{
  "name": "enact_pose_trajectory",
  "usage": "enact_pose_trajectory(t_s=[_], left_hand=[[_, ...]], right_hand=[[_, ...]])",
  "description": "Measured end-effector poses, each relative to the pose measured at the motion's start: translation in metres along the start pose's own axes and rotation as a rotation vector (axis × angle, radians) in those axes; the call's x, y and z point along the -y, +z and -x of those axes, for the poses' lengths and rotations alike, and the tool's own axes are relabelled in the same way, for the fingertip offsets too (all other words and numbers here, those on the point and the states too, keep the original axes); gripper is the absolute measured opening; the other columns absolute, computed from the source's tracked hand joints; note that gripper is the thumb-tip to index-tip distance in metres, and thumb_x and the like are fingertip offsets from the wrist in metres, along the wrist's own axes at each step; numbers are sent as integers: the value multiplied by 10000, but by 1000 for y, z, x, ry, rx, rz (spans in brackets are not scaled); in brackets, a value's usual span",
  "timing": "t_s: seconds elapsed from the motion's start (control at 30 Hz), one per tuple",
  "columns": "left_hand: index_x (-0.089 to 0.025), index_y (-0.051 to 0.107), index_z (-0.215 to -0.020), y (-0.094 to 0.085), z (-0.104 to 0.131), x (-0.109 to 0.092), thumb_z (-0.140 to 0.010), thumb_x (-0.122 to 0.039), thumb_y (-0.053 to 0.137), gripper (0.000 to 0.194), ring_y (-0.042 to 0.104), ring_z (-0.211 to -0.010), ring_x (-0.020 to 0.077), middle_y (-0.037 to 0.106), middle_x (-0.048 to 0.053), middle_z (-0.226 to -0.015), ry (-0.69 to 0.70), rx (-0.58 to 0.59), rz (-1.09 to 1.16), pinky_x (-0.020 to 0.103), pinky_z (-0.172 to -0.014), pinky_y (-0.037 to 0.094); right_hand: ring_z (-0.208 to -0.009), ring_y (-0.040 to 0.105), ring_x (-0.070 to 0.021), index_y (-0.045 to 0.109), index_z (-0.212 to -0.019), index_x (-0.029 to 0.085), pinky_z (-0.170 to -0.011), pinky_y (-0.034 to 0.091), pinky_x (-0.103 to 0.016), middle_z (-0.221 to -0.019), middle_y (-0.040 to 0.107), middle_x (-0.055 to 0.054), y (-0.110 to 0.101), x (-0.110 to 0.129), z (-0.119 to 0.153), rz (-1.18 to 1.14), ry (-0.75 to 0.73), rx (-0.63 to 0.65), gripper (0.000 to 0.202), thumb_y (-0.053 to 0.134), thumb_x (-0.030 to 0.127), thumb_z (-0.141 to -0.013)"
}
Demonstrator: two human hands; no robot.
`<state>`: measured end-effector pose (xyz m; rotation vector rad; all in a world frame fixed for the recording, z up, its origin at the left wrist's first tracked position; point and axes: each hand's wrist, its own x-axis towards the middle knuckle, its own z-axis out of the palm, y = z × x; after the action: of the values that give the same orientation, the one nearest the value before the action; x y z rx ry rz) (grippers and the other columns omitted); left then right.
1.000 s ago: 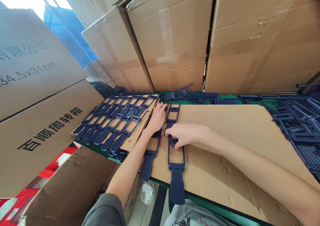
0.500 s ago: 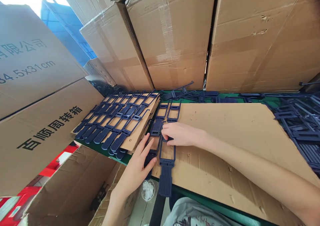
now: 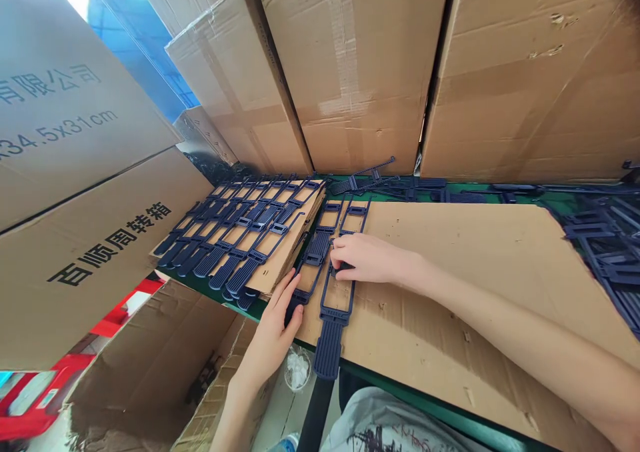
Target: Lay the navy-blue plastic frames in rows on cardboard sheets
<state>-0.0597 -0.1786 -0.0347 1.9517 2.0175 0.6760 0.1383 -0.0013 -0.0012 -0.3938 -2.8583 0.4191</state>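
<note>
Two long dark blue plastic frames lie side by side on a flat cardboard sheet (image 3: 425,305). Fingers of my right hand (image 3: 367,259) are closed on the middle of the right frame (image 3: 329,351), whose ribbed end juts past the sheet's front edge. My left hand (image 3: 275,325) rests at the lower end of the left frame (image 3: 316,249), its fingers curled around that end, which they partly hide. To the left, rows of similar dark blue frames (image 3: 243,229) overlap on a stack of cardboard.
Large cardboard boxes (image 3: 365,72) stand along the back. More dark blue parts lie at the back edge and in a heap (image 3: 613,252) at the right. A printed box (image 3: 100,265) is at the left, with an open box (image 3: 145,365) below.
My left hand has closed its spread fingers around the left frame's lower end. The right frame's ribbed end has swung slightly left, with my right hand still on it. The view has shifted slightly.
</note>
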Motion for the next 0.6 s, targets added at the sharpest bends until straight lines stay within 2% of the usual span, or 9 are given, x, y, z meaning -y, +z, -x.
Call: enact_pose_trajectory(t_s=[0.17,0.27,0.4,0.5,0.6], left_hand=[[-288,283,-1452,-2,0,-4,-991,-274,339,464,252,-1412,187,269,38,-1531,-4,5,-60,418,-1159,250],[-296,295,-1444,-8,2,-12,-986,-257,351,463,247,-1415,206,232,32,-1547,43,0,-150,435,-1146,280],[-307,316,-1430,-10,8,-32,-976,-203,365,468,235,-1420,216,233,23,-1549,197,-14,-262,456,-1150,277],[-289,283,-1450,-3,8,-46,-963,-185,391,510,187,-1435,231,221,35,-1556,329,74,-304,478,-1162,245],[-270,278,-1456,8,0,-56,-951,-196,421,530,161,-1440,242,182,49,-1568,379,152,-313,474,-1163,247]], right_hand=[[-754,580,-162,630,-788,159,-677,402,-261,-834,646,-38,-23,-26,5,-53,36,-50,123,540,147,-872],[-793,592,-177,654,-833,145,-713,422,-273,-863,654,-60,-29,-46,9,-12,68,-114,153,510,114,-876],[-923,608,-206,698,-925,134,-839,449,-306,-967,664,-101,-21,-64,8,13,50,-129,252,452,86,-899],[-1040,592,-213,723,-978,166,-931,441,-325,-1083,655,-97,-7,-67,4,2,3,-92,326,439,42,-877],[-1126,564,-216,721,-1052,189,-986,425,-335,-1202,616,-96,5,-64,1,5,-14,-53,357,459,39,-863]])
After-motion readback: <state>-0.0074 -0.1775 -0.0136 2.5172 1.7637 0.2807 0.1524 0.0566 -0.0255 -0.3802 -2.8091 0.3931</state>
